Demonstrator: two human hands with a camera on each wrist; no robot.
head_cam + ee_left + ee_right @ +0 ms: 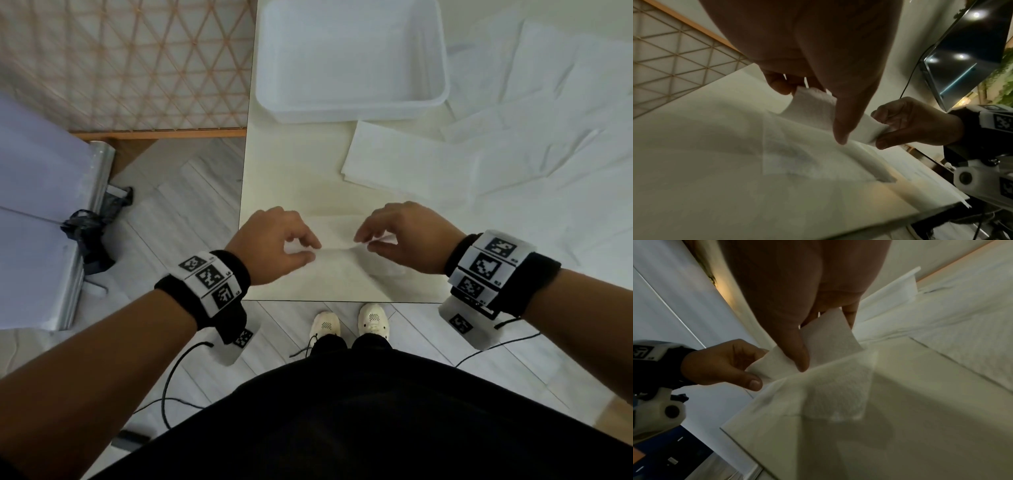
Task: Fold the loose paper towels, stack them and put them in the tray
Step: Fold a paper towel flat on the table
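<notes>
A white paper towel (342,265) lies at the near edge of the white table (291,164). Both hands hold its near edge, lifted off the table. My left hand (310,249) pinches the left corner between thumb and fingers; the left wrist view shows that hand (813,112) on the raised towel (809,100). My right hand (365,242) pinches the right corner, and the right wrist view shows that hand (826,340) with the towel (830,337) bent upward. The white plastic tray (352,113) stands at the back of the table with nothing visible inside. Several loose towels (534,113) lie spread to the right.
A flat, doubled towel (387,161) lies between the tray and my hands. The table's left edge (244,205) drops to a pale wood floor. A lattice screen (120,61) stands at the far left. A dark monitor (962,56) hangs beyond the table.
</notes>
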